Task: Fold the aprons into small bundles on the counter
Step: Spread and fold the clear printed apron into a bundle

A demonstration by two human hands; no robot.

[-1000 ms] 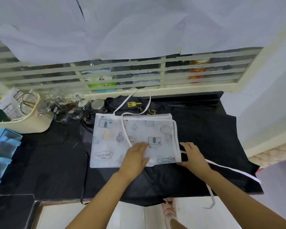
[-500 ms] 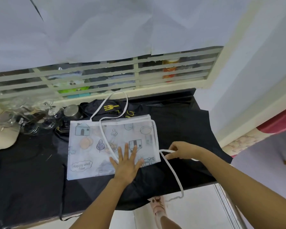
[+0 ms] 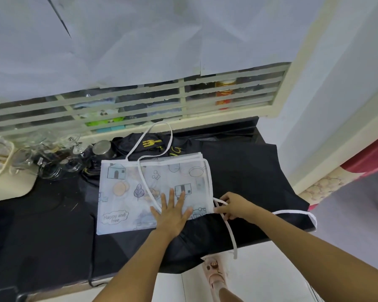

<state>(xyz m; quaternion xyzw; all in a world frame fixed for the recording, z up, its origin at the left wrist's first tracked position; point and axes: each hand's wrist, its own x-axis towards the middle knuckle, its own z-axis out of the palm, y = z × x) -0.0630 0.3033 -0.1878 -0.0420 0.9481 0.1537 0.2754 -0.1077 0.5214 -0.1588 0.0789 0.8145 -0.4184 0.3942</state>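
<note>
White translucent fabric filled the middle of the head view: a printed apron (image 3: pixel 127 192) lay on the dark counter (image 3: pixel 31 225), already folded into a flat layered rectangle, on top of a black apron (image 3: pixel 249 182) that was spread open and hung over the front edge. The left hand (image 3: pixel 172 214) pressed flat on the near right part of the white rectangle, fingers spread. The right hand (image 3: pixel 236 207), just beside the rectangle's near right corner, pinched the white waist tie (image 3: pixel 229 232), whose loose end trailed off the counter edge. The neck loop (image 3: pixel 150 136) lay free over the far edge and across the fabric. Glass jars (image 3: pixel 42 162) and a steel cup (image 3: pixel 102 148) stood at the back left.

By my judgement the white apron was about halfway: flattened, but not yet a small bundle, its ties ungathered. The black apron looked unfolded altogether.
</note>
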